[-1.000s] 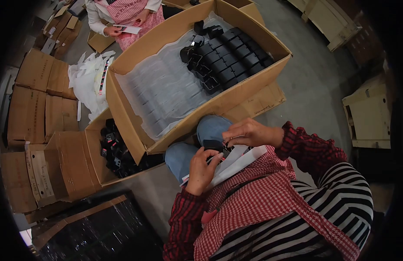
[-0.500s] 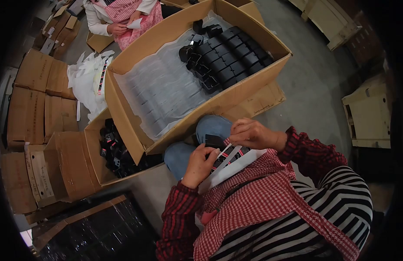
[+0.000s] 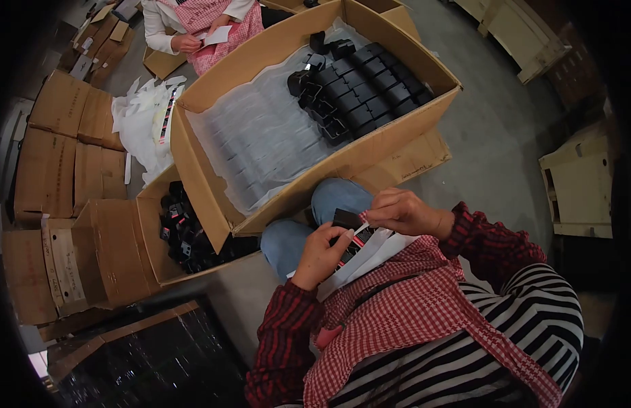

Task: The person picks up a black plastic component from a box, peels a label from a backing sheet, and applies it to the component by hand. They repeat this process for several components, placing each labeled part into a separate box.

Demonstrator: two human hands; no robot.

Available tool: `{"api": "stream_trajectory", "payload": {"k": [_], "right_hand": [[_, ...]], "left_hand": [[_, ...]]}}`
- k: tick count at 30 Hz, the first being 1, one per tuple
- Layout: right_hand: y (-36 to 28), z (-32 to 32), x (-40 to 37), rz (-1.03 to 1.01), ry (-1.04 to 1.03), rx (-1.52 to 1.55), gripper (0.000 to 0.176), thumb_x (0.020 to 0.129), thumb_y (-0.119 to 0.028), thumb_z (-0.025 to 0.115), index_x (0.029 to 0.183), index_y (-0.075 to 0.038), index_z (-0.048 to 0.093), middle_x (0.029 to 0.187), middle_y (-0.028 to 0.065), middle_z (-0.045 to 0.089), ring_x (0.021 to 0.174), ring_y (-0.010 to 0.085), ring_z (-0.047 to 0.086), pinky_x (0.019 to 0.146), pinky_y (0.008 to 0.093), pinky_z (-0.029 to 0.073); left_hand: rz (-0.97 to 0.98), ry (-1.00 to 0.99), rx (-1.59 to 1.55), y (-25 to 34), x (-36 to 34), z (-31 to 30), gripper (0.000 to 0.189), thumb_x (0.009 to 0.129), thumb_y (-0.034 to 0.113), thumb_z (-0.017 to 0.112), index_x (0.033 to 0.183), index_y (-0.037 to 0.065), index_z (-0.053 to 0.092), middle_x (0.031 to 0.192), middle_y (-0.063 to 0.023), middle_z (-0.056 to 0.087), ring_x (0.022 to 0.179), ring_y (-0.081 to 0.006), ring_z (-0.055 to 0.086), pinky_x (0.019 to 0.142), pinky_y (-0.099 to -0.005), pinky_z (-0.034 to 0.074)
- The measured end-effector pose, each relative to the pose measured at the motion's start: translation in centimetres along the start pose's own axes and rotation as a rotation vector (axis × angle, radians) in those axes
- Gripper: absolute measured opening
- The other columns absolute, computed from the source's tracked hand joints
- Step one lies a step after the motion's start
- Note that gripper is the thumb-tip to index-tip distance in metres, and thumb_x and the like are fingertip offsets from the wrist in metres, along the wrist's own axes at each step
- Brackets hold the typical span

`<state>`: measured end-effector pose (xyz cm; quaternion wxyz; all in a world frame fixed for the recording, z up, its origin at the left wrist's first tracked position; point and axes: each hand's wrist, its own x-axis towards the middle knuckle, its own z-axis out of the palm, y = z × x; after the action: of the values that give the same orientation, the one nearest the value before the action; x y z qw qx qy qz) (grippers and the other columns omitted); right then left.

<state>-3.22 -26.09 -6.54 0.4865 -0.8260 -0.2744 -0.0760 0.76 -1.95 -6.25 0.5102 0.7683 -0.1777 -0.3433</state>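
My left hand (image 3: 322, 255) is closed on a small black plastic part (image 3: 347, 219), its thumb pressed at the lower edge. Close by on the right, my right hand (image 3: 404, 212) pinches the end of a thin label strip (image 3: 361, 228), which runs toward my left thumb. Fingers partly hide both the strip and the part. Across my lap lies a white sheet of labels (image 3: 370, 253) with black and pink print, below both hands.
Ahead stands a large cardboard box (image 3: 193, 160) with rows of black parts (image 3: 356, 85) and translucent wrapping sheet (image 3: 251, 136). A lower box holds loose black parts (image 3: 183, 228). Stacked cartons (image 3: 50, 163) line the left. Another person (image 3: 206, 30) holds white paper beyond the box.
My right hand has come slightly lower and closer to the black part, and less of the strip shows between my hands. The other person's white paper has shifted. The view has moved slightly.
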Motion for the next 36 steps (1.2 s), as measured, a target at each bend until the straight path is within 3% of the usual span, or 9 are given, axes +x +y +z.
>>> {"api": "stream_trajectory", "payload": {"k": [7,11,13,17,22,26,29,32,36], "right_hand": [[-0.5,-0.7,-1.5,-0.109,-0.035,-0.143,0.015,0.074,-0.001,0.069,0.089,-0.004,0.067,0.081,0.005,0.063,0.078,0.0233,0.062,0.071,0.0343,0.049],[-0.6,-0.1,-1.6,-0.003,0.025,-0.06,0.014,0.075,-0.002,0.068,0.088,-0.004,0.066,0.082,0.0052,0.064,0.078,0.0235,0.062,0.071,0.0346,0.049],[-0.7,-0.1,-1.0,-0.029,0.035,-0.023,0.013,0.075,-0.006,0.069,0.087,-0.007,0.066,0.079,0.0035,0.063,0.077,0.0231,0.062,0.068,0.0337,0.048],[-0.9,-0.4,-0.6,-0.067,-0.054,-0.06,0.012,0.074,-0.006,0.069,0.086,-0.007,0.066,0.08,0.003,0.063,0.078,0.0222,0.062,0.067,0.0334,0.049],[-2.8,-1.5,0.1,-0.259,-0.14,-0.142,0.013,0.075,-0.005,0.068,0.088,-0.007,0.066,0.084,0.0011,0.063,0.077,0.0201,0.063,0.067,0.0339,0.05],[-5.0,-3.6,0.2,-0.221,-0.132,-0.063,0.016,0.072,-0.001,0.069,0.087,-0.005,0.067,0.084,0.0044,0.063,0.079,0.0204,0.062,0.069,0.0327,0.049],[-5.6,-4.3,1.0,-0.226,-0.026,-0.07,0.013,0.077,0.0,0.067,0.09,-0.003,0.067,0.087,0.0074,0.063,0.075,0.0223,0.063,0.067,0.0309,0.05],[-5.3,-2.8,2.5,0.025,0.196,0.217,0.009,0.08,0.0,0.068,0.089,-0.001,0.066,0.087,0.0084,0.062,0.075,0.0184,0.061,0.066,0.0269,0.047],[-4.3,0.2,4.8,0.36,0.2,0.615,0.012,0.083,0.002,0.067,0.095,0.001,0.066,0.087,0.0031,0.057,0.074,0.0075,0.055,0.063,0.0226,0.045]], "left_hand": [[-0.016,0.081,0.045,0.8,0.0,0.0,0.031,0.089,0.029,0.06,0.082,0.0,0.07,0.08,-0.0159,0.068,0.086,-0.0267,0.065,0.098,-0.039,0.04],[0.049,-0.007,0.069,1.8,0.0,0.6,0.029,0.088,0.027,0.061,0.084,0.0,0.07,0.076,-0.016,0.067,0.087,-0.0311,0.064,0.102,-0.0407,0.039],[0.173,0.015,0.149,1.0,0.0,0.7,0.026,0.087,0.025,0.063,0.086,0.0,0.07,0.077,-0.0086,0.067,0.084,-0.0198,0.059,0.091,-0.0346,0.042],[0.089,-0.046,0.128,0.9,0.1,0.4,0.027,0.087,0.026,0.063,0.085,0.0,0.069,0.078,-0.0126,0.067,0.086,-0.0258,0.06,0.093,-0.0376,0.042],[0.115,0.18,0.339,0.2,-0.1,1.5,0.023,0.083,0.023,0.065,0.084,0.0,0.068,0.083,-0.0196,0.063,0.091,-0.0359,0.059,0.092,-0.0416,0.043],[0.087,0.216,0.332,0.6,-0.5,1.8,0.022,0.082,0.022,0.067,0.083,0.0,0.068,0.088,-0.0199,0.061,0.09,-0.0351,0.06,0.09,-0.0418,0.045],[0.177,0.277,0.341,0.4,-0.8,1.4,0.02,0.081,0.019,0.068,0.088,0.001,0.068,0.093,-0.0188,0.06,0.091,-0.0346,0.06,0.088,-0.0387,0.046],[0.085,0.286,0.203,1.0,-1.1,0.9,0.028,0.081,0.009,0.067,0.107,0.003,0.063,0.104,-0.0146,0.062,0.099,-0.0279,0.061,0.088,-0.0328,0.047],[0.206,0.379,-0.305,2.9,-2.5,0.1,0.065,0.08,-0.008,0.062,0.138,0.007,0.035,0.115,-0.0101,0.058,0.104,-0.0172,0.058,0.089,-0.0299,0.048]]}}
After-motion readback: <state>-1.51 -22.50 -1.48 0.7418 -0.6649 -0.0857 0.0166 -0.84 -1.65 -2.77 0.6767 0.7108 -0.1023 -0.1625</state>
